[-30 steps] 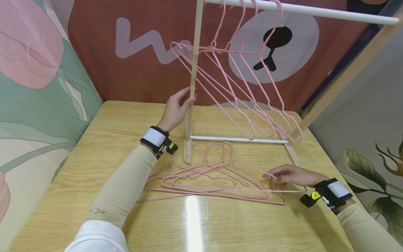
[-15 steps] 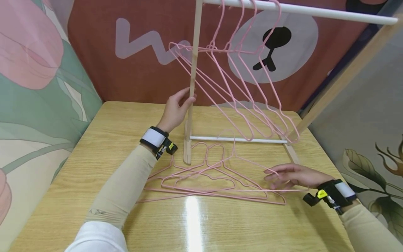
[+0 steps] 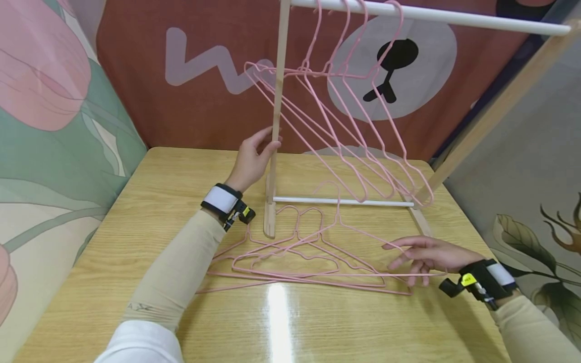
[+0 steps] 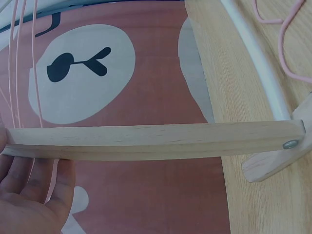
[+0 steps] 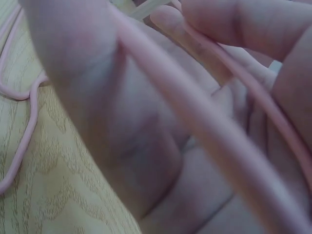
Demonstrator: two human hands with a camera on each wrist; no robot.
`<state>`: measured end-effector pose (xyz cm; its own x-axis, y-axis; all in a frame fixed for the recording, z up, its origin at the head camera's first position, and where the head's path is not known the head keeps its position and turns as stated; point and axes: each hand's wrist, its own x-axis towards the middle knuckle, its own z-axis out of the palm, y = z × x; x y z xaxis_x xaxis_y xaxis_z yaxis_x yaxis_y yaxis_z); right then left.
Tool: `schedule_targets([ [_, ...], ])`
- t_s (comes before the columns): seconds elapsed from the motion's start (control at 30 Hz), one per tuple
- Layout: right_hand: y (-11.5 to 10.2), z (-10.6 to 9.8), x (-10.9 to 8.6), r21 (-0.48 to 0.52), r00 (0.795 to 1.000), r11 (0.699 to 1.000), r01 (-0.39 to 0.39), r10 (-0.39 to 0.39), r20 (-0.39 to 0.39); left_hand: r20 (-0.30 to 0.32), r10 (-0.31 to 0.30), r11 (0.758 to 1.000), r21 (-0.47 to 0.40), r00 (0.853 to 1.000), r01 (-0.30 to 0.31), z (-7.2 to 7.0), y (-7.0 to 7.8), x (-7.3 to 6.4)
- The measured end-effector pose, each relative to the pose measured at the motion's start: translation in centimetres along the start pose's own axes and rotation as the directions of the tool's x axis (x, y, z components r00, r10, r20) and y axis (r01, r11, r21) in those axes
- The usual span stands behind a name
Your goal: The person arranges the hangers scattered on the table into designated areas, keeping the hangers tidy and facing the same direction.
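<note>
My left hand [image 3: 252,159] grips the left wooden upright [image 3: 279,85] of a clothes rack, thumb on the near side; in the left wrist view its fingers curl behind the upright [image 4: 170,141]. At the right, my right hand [image 3: 431,253] holds a pink clothes hanger [image 3: 338,212] by its right end. The hanger's wires [image 5: 195,117] cross the palm in the right wrist view, and the thumb lies over one of them. That hanger's hook points away, towards the lower white rod. Several other pink hangers [image 3: 297,227] lie overlapping on the table under it.
Several pink hangers [image 3: 393,121] hang from the rack's white top rod [image 3: 454,16]. A lower white rod [image 3: 345,201] joins the feet near the wooden table [image 3: 181,166]. Patterned cloth [image 3: 204,111] stands behind, and a grey wall covering [image 3: 535,151] lies right.
The held hanger's hook has moved up and away, off the hooks of the pile. My right hand has shifted slightly right, its lower fingers now reaching downward. The left hand stays put.
</note>
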<state>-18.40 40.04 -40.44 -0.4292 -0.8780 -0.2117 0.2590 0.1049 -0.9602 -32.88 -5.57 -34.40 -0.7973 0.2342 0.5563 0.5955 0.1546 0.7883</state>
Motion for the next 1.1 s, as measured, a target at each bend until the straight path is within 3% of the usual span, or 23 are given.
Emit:
schedule_targets([
  [0.27,0.3,-0.1,0.0,0.051,0.995,0.996,0.072,-0.075,0.063,0.003,0.001,1.000,-0.002,1.000,-0.001,0.0,-0.1,-0.1],
  [0.53,0.4,-0.4,-0.1,0.011,0.987,0.991,0.131,-0.132,0.097,0.001,0.004,1.000,-0.006,1.000,-0.004,0.0,-0.2,-0.1],
  [0.87,-0.7,-1.0,-0.9,-0.062,0.974,0.975,0.212,-0.206,0.095,-0.001,-0.009,1.000,-0.005,1.000,0.009,0.0,-0.1,-0.1],
  [1.1,-1.6,-1.7,-2.1,-0.078,0.973,0.971,0.226,-0.221,0.064,0.004,-0.003,1.000,-0.007,1.000,0.003,0.0,-0.1,0.0],
])
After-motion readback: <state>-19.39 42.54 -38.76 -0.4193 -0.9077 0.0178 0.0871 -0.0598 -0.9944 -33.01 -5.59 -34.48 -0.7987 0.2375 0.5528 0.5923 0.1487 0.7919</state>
